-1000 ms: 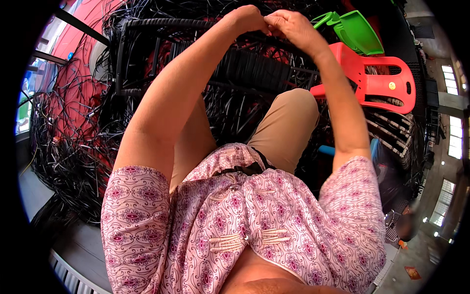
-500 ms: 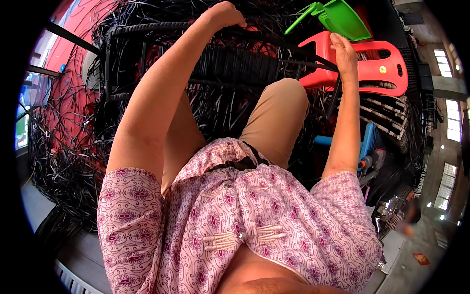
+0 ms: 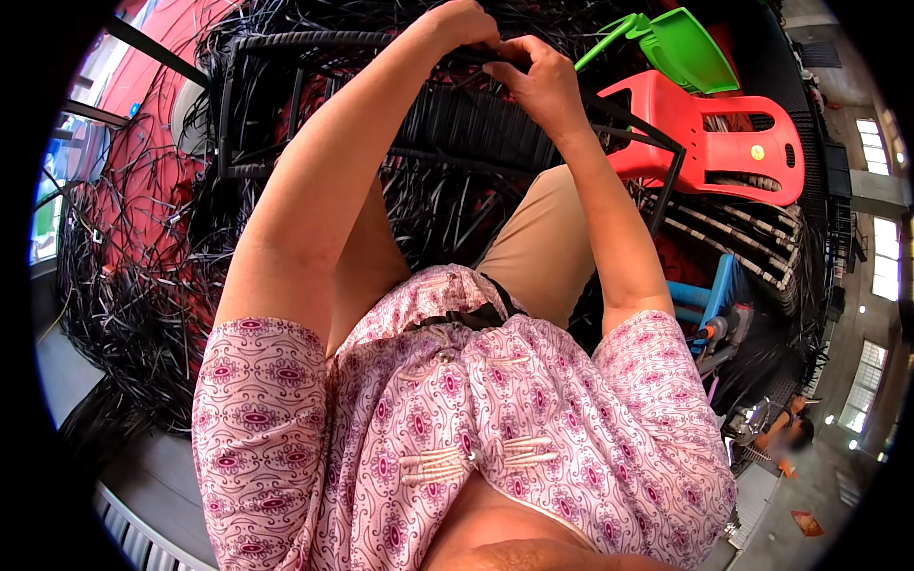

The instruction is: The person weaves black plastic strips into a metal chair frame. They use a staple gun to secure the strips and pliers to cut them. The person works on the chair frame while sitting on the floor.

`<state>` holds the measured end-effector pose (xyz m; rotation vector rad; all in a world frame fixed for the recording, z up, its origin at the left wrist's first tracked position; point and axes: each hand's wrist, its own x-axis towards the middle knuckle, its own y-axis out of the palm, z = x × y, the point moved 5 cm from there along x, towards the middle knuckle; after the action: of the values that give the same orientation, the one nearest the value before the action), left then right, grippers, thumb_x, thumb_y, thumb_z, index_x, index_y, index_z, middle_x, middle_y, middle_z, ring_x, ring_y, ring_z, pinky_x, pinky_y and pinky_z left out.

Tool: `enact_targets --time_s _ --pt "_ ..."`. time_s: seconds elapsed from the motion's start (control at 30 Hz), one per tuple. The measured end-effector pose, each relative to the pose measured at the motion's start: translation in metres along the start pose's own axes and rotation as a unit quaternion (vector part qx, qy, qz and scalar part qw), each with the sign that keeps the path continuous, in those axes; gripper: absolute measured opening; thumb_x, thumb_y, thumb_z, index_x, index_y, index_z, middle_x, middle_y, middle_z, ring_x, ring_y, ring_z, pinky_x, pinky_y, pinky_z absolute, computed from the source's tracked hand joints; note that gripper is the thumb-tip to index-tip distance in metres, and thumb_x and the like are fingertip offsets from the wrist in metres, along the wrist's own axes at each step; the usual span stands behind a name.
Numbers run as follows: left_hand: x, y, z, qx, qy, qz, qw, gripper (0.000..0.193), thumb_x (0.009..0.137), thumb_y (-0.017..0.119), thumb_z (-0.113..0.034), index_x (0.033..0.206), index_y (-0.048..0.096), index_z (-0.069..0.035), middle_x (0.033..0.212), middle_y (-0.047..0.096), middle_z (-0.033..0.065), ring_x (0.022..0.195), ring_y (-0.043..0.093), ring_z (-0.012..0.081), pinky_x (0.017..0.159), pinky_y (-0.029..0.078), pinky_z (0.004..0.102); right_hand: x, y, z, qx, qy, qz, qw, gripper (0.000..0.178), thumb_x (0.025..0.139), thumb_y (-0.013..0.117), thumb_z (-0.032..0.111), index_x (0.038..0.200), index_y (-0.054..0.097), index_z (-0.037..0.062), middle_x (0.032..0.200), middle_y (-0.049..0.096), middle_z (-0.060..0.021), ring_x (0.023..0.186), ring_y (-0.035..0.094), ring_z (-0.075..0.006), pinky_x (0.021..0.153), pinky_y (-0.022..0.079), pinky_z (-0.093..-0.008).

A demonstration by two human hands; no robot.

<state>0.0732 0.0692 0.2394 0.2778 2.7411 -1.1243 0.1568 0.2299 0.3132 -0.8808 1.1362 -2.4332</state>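
Before me lies a black frame (image 3: 680, 157), its left part wrapped in black strip and its middle covered by black woven strips (image 3: 466, 126). My left hand (image 3: 462, 23) is at the far rail, its fingers curled down and partly hidden. Close beside it, my right hand (image 3: 545, 86) has the fingers bent toward the same rail and the thumb pointing left. Both hands look closed, their fingertips nearly meeting. What they grip is lost against the dark strips.
Loose black strips (image 3: 124, 324) cover the red floor (image 3: 133, 238) at left. To the right are a red plastic chair (image 3: 666, 143), a green plastic chair (image 3: 690, 48) and a blue bar-like object (image 3: 714, 290). Farther right, another person (image 3: 788, 436) is partly visible.
My right hand has moved left from beside the red chair to meet my left hand at the far rail. My left hand has shifted slightly right. The view has shifted a little.
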Motion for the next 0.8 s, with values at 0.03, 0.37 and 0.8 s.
enact_targets --time_s 0.03,0.37,0.8 --pt "0.005 0.006 -0.007 0.153 0.077 0.028 0.985 0.024 0.087 0.069 -0.029 0.091 0.077 -0.007 0.079 0.069 0.0037 0.076 0.063 0.0155 0.068 0.050 0.0325 -0.002 0.001 -0.003 0.004 0.017 -0.003 1.000 0.039 0.082 0.082 0.031 0.109 0.071 0.0046 0.102 0.074 -0.0099 0.094 0.072 -0.0257 0.084 0.056 -0.0329" --pt "0.023 0.012 -0.019 0.456 0.236 0.026 0.857 0.028 0.089 0.064 -0.037 0.101 0.080 -0.018 0.100 0.077 0.0092 0.097 0.073 0.0270 0.076 0.056 0.0377 0.003 0.012 -0.004 -0.083 -0.124 -0.090 0.985 0.037 0.079 0.083 0.032 0.107 0.072 0.0103 0.094 0.071 -0.0059 0.084 0.070 -0.0268 0.072 0.056 -0.0347" --pt "-0.030 -0.040 -0.023 0.082 -0.061 -0.238 0.966 0.050 0.085 0.069 -0.048 0.103 0.076 -0.001 0.108 0.073 0.0210 0.105 0.071 0.0338 0.092 0.055 0.0418 0.027 0.017 0.005 -0.102 -0.116 0.037 0.987 0.030 0.086 0.074 0.023 0.108 0.064 0.0050 0.100 0.063 -0.0177 0.088 0.066 -0.0421 0.075 0.054 -0.0506"
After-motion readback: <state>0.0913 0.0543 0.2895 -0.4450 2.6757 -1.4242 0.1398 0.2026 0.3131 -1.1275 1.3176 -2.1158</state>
